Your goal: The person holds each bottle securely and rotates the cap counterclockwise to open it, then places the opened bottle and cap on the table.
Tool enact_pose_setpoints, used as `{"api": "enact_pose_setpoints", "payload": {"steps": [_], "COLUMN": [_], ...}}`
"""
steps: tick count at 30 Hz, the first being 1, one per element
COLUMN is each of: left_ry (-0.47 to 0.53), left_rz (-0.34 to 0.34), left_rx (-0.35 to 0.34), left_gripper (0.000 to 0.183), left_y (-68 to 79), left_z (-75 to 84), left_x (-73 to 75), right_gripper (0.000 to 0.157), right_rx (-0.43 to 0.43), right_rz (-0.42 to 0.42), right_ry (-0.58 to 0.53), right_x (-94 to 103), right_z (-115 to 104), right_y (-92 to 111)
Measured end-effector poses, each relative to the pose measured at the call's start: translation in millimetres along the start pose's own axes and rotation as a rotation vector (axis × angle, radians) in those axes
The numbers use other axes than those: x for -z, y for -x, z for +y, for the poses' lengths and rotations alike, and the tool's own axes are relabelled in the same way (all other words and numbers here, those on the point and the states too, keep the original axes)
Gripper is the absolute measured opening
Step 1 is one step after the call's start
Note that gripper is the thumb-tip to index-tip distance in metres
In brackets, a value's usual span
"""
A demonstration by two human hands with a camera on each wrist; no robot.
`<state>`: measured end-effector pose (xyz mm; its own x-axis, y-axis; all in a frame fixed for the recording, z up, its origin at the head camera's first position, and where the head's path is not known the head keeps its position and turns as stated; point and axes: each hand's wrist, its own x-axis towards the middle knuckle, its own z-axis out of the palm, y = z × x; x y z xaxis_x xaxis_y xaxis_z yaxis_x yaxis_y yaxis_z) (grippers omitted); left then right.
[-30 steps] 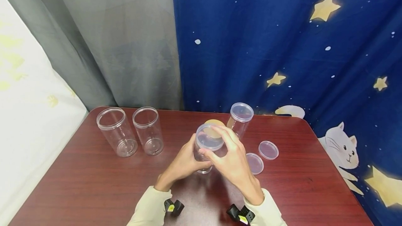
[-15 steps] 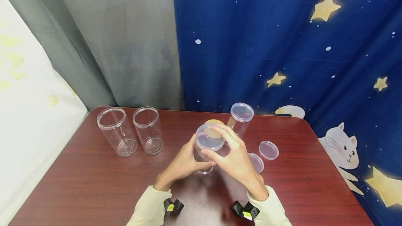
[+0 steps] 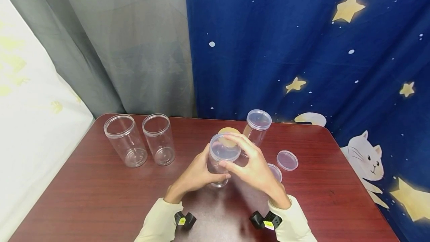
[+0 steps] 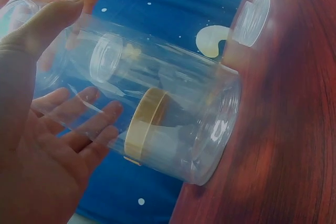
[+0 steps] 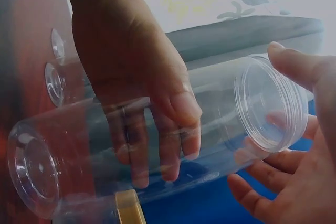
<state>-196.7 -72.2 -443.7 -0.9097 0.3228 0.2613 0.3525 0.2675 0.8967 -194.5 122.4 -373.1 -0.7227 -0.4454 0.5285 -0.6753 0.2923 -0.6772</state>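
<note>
A tall clear plastic jar [image 3: 216,168] stands upright in front of me, with a clear lid [image 3: 221,150] on its mouth. My left hand [image 3: 198,173] grips the jar's body, thumb across the near side; its fingers show through the wall in the left wrist view. My right hand [image 3: 256,169] holds the lid's rim between thumb and curled fingers. In the right wrist view, ridges circle the jar's top under the lid [image 5: 302,103], and the jar's round base [image 5: 34,174] is visible. Just behind stands a container with a yellow lid [image 3: 230,130], partly hidden.
Two lidless clear jars [image 3: 132,146] [image 3: 162,146] stand at the left of the red-brown table [image 3: 84,197]. A lidded clear jar [image 3: 258,120] is at the back right. Two loose clear lids [image 3: 287,160] [image 3: 277,171] lie to the right, the nearer partly covered by my right hand. Curtains hang behind.
My right hand and wrist have swung slightly to the right around the lid, covering more of the nearer loose lid. The left hand and the jar stay almost in place.
</note>
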Motion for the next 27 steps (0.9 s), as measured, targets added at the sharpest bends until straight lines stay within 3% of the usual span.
{"api": "enact_pose_setpoints", "payload": {"steps": [8, 14, 21, 27], "left_ry": [-0.02, -0.02, -0.029, -0.047], "left_rz": [-0.012, 0.001, 0.043, 0.06], "left_rx": [-0.019, -0.005, -0.012, 0.004], "left_gripper": [0.094, 0.089, 0.089, 0.085], "left_y": [0.3, 0.4, -0.2, -0.5], "left_z": [-1.9, -2.5, -3.6, -2.7], "left_x": [0.2, 0.1, 0.2, -1.9], "right_gripper": [0.061, 0.062, 0.074, 0.065], "right_rx": [-0.009, 0.001, -0.052, -0.052], "right_rz": [-0.055, -0.052, 0.095, 0.22], "right_ry": [-0.021, -0.001, 0.082, 0.213], "right_x": [2.5, 0.5, -7.1, -15.9], "right_z": [3.8, 3.6, -3.4, -9.4], "right_y": [2.0, 4.1, 11.1, 13.3]}}
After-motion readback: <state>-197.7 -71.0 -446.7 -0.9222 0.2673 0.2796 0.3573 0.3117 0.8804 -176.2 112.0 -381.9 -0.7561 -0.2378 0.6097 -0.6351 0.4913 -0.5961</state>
